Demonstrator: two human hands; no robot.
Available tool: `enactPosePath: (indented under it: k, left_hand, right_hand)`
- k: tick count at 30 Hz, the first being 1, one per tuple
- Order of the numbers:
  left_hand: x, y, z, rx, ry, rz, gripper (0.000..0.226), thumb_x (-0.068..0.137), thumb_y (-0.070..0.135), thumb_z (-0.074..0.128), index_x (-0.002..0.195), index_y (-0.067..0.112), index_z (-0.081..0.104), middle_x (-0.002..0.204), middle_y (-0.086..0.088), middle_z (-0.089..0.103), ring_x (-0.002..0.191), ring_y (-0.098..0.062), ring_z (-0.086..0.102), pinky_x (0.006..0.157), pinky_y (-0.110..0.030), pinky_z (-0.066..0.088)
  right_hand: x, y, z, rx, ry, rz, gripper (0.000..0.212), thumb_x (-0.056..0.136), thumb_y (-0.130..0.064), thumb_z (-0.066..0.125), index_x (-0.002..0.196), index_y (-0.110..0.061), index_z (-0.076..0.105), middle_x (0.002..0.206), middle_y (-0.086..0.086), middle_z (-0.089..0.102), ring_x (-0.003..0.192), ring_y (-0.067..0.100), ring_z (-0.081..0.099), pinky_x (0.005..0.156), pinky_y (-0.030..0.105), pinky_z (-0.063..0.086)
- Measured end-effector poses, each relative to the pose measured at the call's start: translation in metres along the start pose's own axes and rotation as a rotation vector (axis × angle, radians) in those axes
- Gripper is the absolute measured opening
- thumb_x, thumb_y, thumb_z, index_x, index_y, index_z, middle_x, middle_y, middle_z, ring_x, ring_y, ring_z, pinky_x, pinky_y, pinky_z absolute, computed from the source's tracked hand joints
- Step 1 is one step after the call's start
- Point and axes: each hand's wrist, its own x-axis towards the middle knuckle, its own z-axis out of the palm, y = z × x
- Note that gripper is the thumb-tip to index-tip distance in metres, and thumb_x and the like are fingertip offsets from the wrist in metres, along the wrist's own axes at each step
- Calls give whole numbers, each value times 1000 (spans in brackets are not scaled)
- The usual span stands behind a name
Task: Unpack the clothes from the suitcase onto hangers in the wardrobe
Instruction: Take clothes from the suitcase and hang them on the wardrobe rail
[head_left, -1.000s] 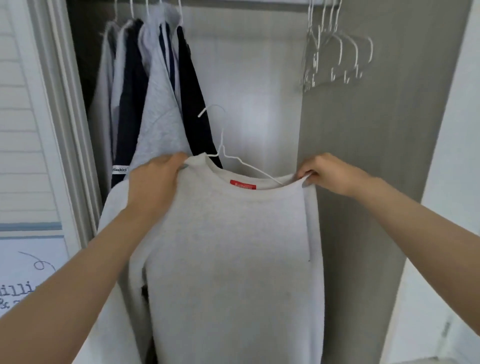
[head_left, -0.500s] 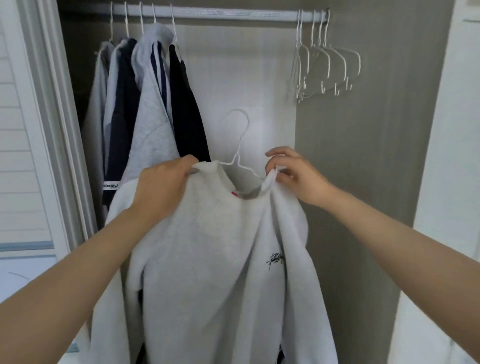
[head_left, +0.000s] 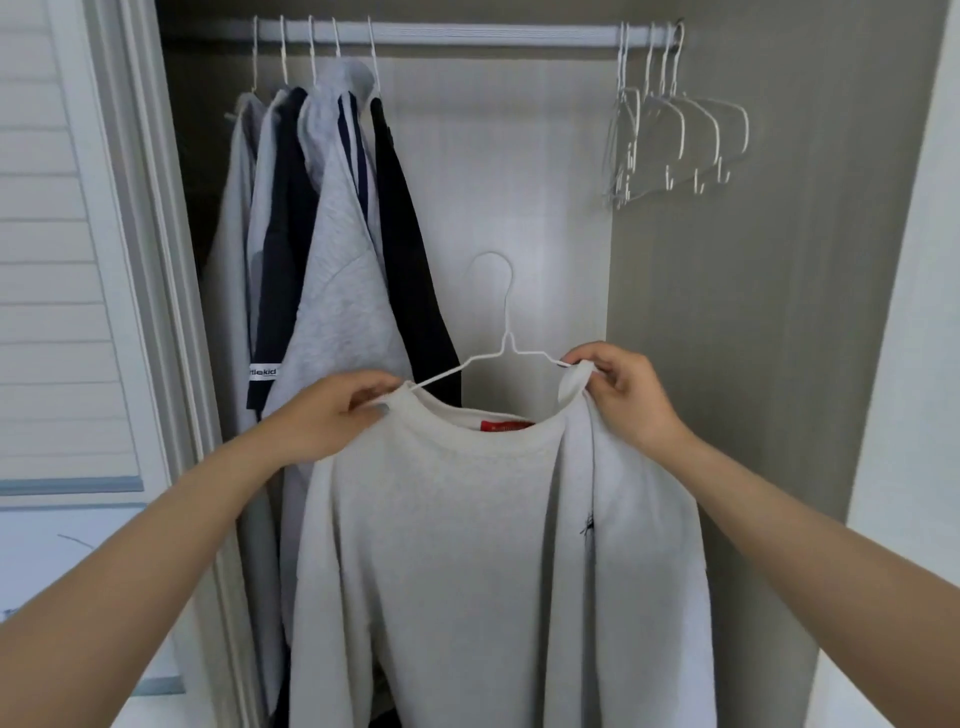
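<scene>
Pale grey sweatshirt (head_left: 467, 545) is held up in front of the open wardrobe (head_left: 727, 312), back of the neck facing the camera, red label (head_left: 506, 426) seen inside the collar. Body and sleeves hang straight down out of frame.

White wire hanger (head_left: 506, 332) is set partly into the neck opening. Its left arm is run under the collar next to the left hand (head_left: 332, 415); its right arm ends at the right hand (head_left: 623, 395). The hook is upright, free in the air, well below the rail (head_left: 467, 37) and not hooked on it.

Left hand: fingers curled, collar edge pinched between thumb and fingertips at the left shoulder. Contact with the wire itself cannot be told.

Right hand: thumb and fingers closed on the right side of the collar, which is folded over at the hanger end. The wire end is hidden by fabric and fingers.

On the rail, left side: hung clothes (head_left: 332, 270), grey and navy, packed together on 5 white hooks. Right side: a cluster of empty hangers (head_left: 675, 140), bunched against the side wall. The sweatshirt is held between the 2 groups, lower down.

A white louvred door (head_left: 52, 260) is seen at the left edge.
</scene>
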Motion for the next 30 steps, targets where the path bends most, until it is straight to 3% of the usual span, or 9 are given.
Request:
enactPosePath:
  k: [4, 6, 9, 13, 17, 20, 25, 27, 30]
  left_hand:
    - [11, 35, 25, -189, -113, -40, 25, 97, 16, 51, 118, 26, 60, 94, 9, 69, 86, 3, 63, 79, -12, 47]
    - [15, 43, 41, -157, -5, 3, 17, 97, 15, 51, 102, 20, 67, 74, 3, 63, 66, -3, 55, 66, -18, 45]
    - [17, 37, 55, -163, 150, 36, 21, 97, 16, 52, 85, 20, 68, 76, 9, 66, 73, -4, 56, 72, -19, 45]
    - [25, 33, 51, -116, 309, 30, 27, 96, 13, 53, 80, 30, 66, 71, 21, 66, 68, 5, 56, 64, -7, 38]
    - [27, 24, 42, -68, 308, 37, 24, 97, 15, 51, 81, 26, 66, 61, -9, 58, 49, -4, 44, 51, -17, 34]
    - [24, 17, 36, -39, 287, 19, 23, 98, 15, 49, 84, 20, 67, 63, -12, 58, 56, -12, 47, 58, -27, 39]
    - [22, 15, 35, -101, 288, 36, 23, 98, 10, 48, 87, 13, 67, 59, -2, 50, 54, -7, 44, 55, -15, 36]
    - [24, 16, 39, -144, 287, 54, 24, 98, 8, 47, 84, 14, 66, 58, -1, 48, 55, -6, 44, 55, -13, 34]
    - [32, 23, 47, -209, 271, 92, 26, 98, 6, 46, 82, 17, 64, 55, 9, 49, 55, -3, 44, 57, -12, 35]
  right_hand:
    - [-13, 0, 8, 69, -88, 35, 37, 87, 14, 51, 91, -18, 68, 91, 0, 70, 84, 3, 65, 79, 14, 48]
    - [-19, -2, 8, 82, -136, 39, 33, 87, 14, 52, 93, -13, 69, 93, 6, 71, 86, 10, 66, 80, 18, 49]
    - [-22, -1, -5, 25, -199, 71, 30, 85, 8, 58, 100, -17, 67, 102, 3, 68, 92, 10, 64, 82, 17, 48]
    - [-32, 25, -35, -221, -385, 316, 69, 67, -13, 80, 122, -35, 44, 123, -8, 49, 109, 9, 52, 88, 19, 44]
    - [-44, 46, -51, -389, -303, 359, 38, 69, -7, 81, 93, -25, 57, 93, 0, 65, 87, 20, 62, 71, 21, 47]
    - [-41, 52, -60, -436, -311, 309, 31, 73, 7, 70, 75, -24, 64, 78, 3, 70, 79, 25, 66, 68, 20, 48]
    - [-31, 15, -62, -14, -567, 411, 38, 84, -8, 69, 119, -21, 63, 111, -3, 70, 104, 8, 64, 93, 20, 47]
    - [-25, -4, -56, 16, -671, 368, 25, 92, -21, 61, 117, -23, 66, 113, -7, 69, 106, 3, 63, 94, 18, 46]
    - [-22, -28, -43, 105, -748, 339, 17, 94, -26, 57, 96, -16, 72, 86, 0, 69, 80, 8, 62, 76, 21, 48]
